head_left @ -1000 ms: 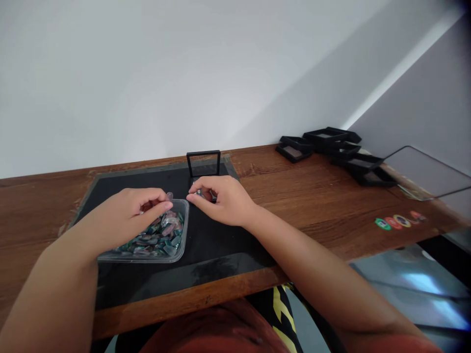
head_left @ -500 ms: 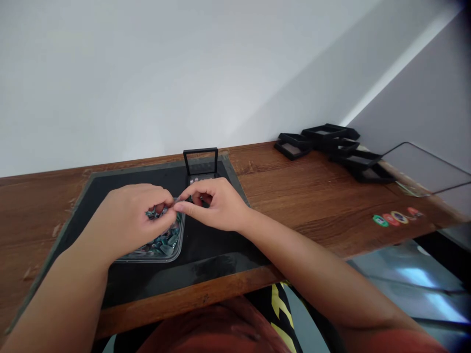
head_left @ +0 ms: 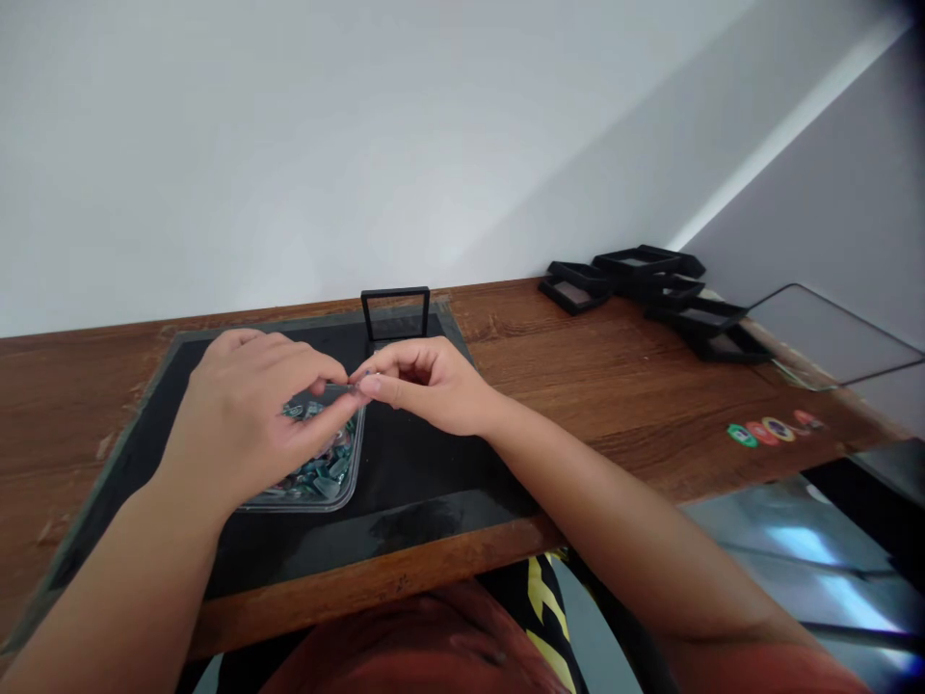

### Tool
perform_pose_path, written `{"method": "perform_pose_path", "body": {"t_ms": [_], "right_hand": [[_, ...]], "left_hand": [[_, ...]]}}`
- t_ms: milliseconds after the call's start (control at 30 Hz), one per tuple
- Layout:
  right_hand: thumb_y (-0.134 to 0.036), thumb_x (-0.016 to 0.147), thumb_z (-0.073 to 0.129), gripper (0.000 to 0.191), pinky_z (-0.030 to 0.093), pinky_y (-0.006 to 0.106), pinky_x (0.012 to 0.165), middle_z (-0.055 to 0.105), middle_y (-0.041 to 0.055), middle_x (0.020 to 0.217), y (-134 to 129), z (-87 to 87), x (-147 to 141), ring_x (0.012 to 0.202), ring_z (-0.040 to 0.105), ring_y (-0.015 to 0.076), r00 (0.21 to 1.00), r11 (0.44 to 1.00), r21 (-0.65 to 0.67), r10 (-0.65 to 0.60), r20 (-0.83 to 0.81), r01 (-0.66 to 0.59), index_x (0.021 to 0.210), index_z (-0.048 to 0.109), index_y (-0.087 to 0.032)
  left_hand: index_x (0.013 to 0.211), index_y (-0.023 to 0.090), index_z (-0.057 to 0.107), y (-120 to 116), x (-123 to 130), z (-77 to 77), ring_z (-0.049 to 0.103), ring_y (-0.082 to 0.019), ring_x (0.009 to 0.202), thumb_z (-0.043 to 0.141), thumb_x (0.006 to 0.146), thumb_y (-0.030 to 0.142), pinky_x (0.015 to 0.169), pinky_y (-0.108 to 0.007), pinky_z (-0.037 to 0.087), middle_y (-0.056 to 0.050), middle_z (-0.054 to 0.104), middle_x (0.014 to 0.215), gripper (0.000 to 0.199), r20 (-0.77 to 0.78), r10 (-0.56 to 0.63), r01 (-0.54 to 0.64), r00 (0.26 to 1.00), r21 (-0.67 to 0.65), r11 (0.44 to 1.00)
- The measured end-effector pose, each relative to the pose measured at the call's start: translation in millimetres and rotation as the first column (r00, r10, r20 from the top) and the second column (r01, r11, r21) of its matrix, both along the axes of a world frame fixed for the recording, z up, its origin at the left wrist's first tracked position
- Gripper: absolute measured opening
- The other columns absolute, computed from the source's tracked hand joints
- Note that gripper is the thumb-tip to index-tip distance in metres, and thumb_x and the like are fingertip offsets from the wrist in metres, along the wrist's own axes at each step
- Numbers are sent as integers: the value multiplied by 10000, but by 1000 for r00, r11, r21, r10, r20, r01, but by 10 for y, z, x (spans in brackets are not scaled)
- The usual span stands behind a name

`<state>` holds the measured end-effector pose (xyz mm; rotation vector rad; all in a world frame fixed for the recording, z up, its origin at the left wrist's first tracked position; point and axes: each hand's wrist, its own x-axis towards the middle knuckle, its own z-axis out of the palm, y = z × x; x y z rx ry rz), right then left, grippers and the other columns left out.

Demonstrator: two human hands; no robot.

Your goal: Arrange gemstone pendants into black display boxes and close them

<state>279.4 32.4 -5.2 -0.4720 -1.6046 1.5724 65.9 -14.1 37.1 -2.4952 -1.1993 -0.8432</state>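
A clear plastic tub (head_left: 353, 479) full of small teal and clear packets sits on a black mat (head_left: 426, 472). My left hand (head_left: 252, 405) is above the tub, its thumb and forefinger pinched on a small item too small to name. Fingertip to fingertip with it, my right hand (head_left: 426, 386) pinches the same spot from the right, just past the tub's right rim. Behind my right hand stands an open black frame case (head_left: 396, 291), its lid upright and its lower part mostly hidden by the fingers.
Several black frames (head_left: 650, 280) lie piled at the back right of the wooden table (head_left: 549, 357). Round stickers (head_left: 777, 429) are on the table's right part. A thin wire frame (head_left: 845, 337) leans by the right wall. The table's front edge is close to my body.
Both hands have risen slightly, with their joined fingertips shifted a little right. My left hand's fingers are more raised, and my right hand now hides more of the frame case's lower part.
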Motion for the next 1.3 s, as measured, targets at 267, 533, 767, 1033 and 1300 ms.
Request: {"method": "perform_pose_path", "body": {"t_ms": [267, 533, 767, 1033, 1300], "right_hand": [[-252, 949, 737, 131, 455, 177, 647, 727, -12, 835, 63, -5, 70, 666, 549, 35, 946, 952, 40, 307, -107, -304, 978, 754, -125], [-270, 919, 787, 152, 535, 204, 786, 750, 2, 866, 35, -24, 76, 793, 675, 62, 909, 914, -16, 402, -114, -406, 940, 731, -130], [-297, 891, 816, 192, 541, 192, 752, 760, 8, 872, 11, 16, 98, 795, 678, 62, 896, 895, -59, 435, -92, -441, 956, 742, -131], [-279, 870, 836, 175, 502, 158, 661, 752, -10, 820, 25, 12, 99, 713, 642, 43, 887, 889, -78, 437, -146, -451, 919, 740, -141], [-269, 832, 871, 215, 517, 172, 692, 752, -5, 856, 13, -2, 66, 720, 647, 46, 855, 853, -116, 485, -184, -509, 938, 746, -130]], "left_hand": [[1237, 336, 717, 54, -5, 1, 684, -268, 1080, 811, 880, 458, 1023, -467, 493, -41, 748, 1157, 389, 123, -191, 193, 974, -7, 981], [1119, 347, 752, 37, 35, 8, 679, -227, 1065, 836, 861, 418, 992, -401, 529, -9, 743, 1129, 280, 189, -316, 340, 930, -112, 934], [1056, 361, 759, -7, 79, 45, 689, -219, 1030, 841, 834, 490, 963, -380, 554, -3, 737, 1095, 270, 279, -320, 374, 906, -168, 912], [1075, 336, 740, -27, 82, 46, 674, -211, 1045, 862, 835, 408, 947, -393, 559, -7, 730, 1088, 279, 291, -332, 383, 897, -139, 913], [1048, 277, 709, -17, 67, 49, 666, -223, 1064, 909, 790, 361, 930, -443, 582, 3, 720, 1083, 337, 226, -349, 365, 909, -34, 930]]}}
